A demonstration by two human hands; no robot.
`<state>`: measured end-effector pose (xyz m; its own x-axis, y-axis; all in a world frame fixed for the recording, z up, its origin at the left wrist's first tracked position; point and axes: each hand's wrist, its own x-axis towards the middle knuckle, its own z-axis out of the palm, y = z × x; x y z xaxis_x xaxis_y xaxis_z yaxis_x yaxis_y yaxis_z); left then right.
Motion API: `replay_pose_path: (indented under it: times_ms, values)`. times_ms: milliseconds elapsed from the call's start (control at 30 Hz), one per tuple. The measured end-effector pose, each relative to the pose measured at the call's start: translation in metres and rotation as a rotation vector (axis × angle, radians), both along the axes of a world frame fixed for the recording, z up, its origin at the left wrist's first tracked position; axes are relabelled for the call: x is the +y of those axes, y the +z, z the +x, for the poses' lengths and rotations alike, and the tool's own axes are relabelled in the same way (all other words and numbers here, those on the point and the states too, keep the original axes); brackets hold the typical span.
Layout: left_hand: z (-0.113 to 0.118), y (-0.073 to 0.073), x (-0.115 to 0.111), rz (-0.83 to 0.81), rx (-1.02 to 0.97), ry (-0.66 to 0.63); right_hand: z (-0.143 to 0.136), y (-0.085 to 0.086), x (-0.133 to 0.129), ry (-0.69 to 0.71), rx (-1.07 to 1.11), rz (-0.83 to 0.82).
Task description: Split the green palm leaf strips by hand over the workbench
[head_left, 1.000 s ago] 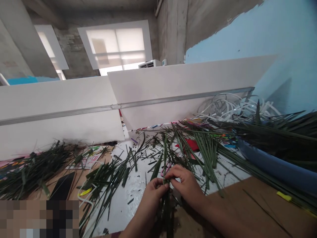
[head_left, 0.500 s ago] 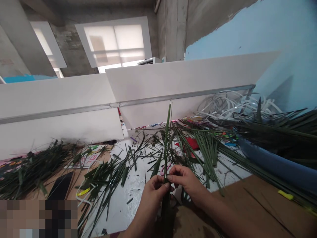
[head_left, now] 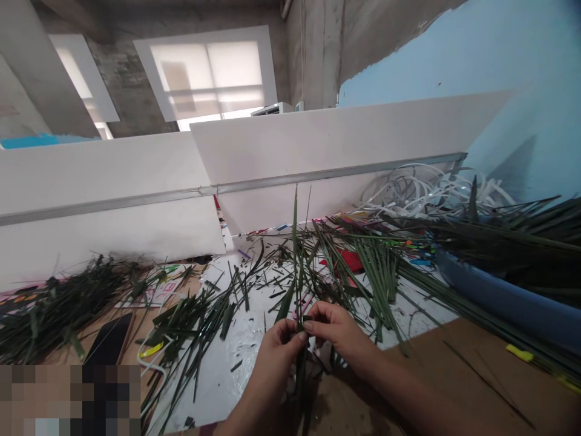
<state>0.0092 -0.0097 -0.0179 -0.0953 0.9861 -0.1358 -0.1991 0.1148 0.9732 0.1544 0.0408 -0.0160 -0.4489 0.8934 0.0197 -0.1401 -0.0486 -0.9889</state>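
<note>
Upright in front of me stands a long thin green leaf, its tip high against the white panel. My left hand pinches it low down between thumb and forefinger. Close against it, my right hand is closed at the same spot, thumb and forefinger on the leaf strips. A thin strand rises beside the leaf, slightly to its right. Darker leaf parts hang below my fingers, partly hidden by the hands.
Cut leaf strips lie over the white table surface. A leaf pile and a phone are left. At the right are a blue basin of leaves and white strapping coils.
The leaf tip has swung left, and the thin strand now stands further apart from it. Both hands have shifted slightly left, still closed on the leaf.
</note>
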Motion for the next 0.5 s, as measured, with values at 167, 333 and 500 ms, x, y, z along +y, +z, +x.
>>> replay_pose_path:
  times_ms: [167,333,500]
  values:
    - [-0.006,0.003,0.002,-0.020,-0.011,-0.085,-0.001,-0.003,0.002,-0.031,-0.019,0.019]
    - [-0.012,0.001,0.003,-0.047,-0.039,-0.004,0.002,-0.002,0.004,-0.103,-0.101,0.270]
    - [-0.013,0.006,0.000,-0.023,-0.076,0.108,0.006,0.009,-0.010,0.045,-0.211,0.697]
